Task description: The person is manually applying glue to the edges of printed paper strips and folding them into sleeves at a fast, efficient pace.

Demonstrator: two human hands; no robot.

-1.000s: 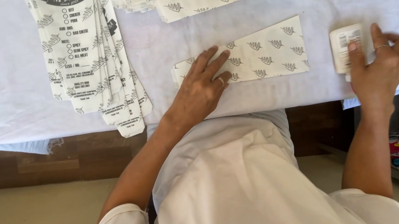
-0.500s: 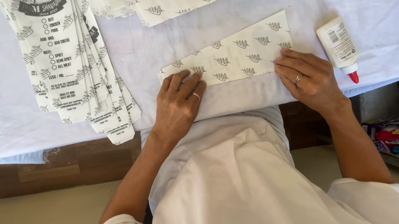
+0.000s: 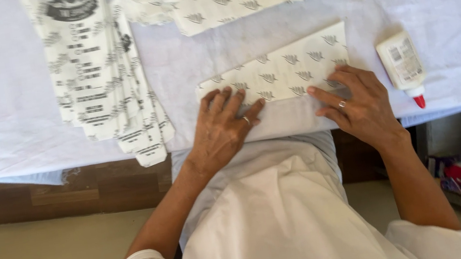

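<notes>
Since half second ago: right hand [image 3: 357, 105] kept on printed paper sheet [image 3: 289, 69], glue bottle [image 3: 403, 66] left lying near table's right edge; view shifted slightly. Sheet placed at table's [image 3: 5, 123] near edge, centre. Left hand [image 3: 224, 127] pressed flat on sheet's lower left, fingers spread, nothing grasped; right hand likewise flat on lower right. Sheet judged light, thin, easily creased, best held at edges. Stack of printed bags [image 3: 100, 76] seen at left.

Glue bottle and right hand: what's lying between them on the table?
Nothing: in the head view, only bare white table cover separates the right hand from the glue bottle. The patterned paper sheet lies under the fingers.
</notes>
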